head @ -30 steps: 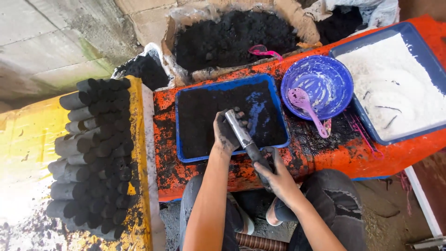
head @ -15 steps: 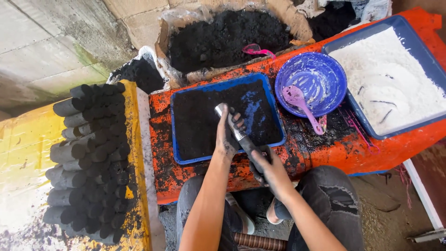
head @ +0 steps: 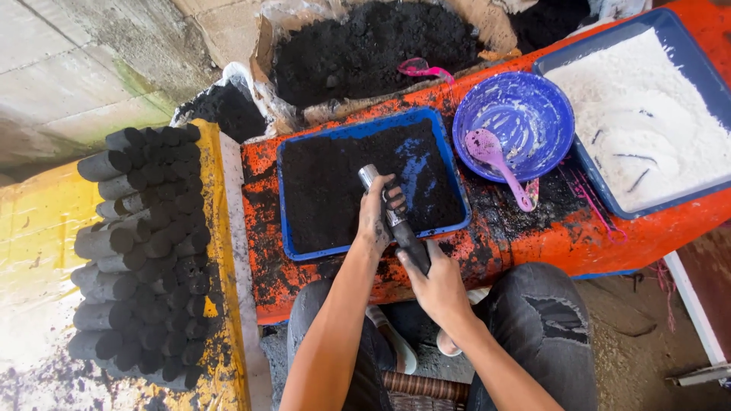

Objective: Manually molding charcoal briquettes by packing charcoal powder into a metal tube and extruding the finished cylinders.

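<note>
Orange and dirty, the low table (head: 533, 243) sits in front of a seated person, seen from the head camera. Both hands grip a metal tube (head: 392, 221) tilted over a blue tray (head: 293, 251) of black powder: the left hand (head: 378, 217) wraps its middle, the right hand (head: 434, 285) clutches its dark lower end. Many black logs (head: 141, 251) lie stacked on the yellow board (head: 34, 251), so lots look done. Plenty of black powder (head: 365, 46) waits in the sack behind the tray.

Both hands, left hand (head: 377, 217) and right hand (head: 435, 285), grip a metal tube (head: 392, 217) over the blue tray (head: 293, 228) of black powder.
</note>
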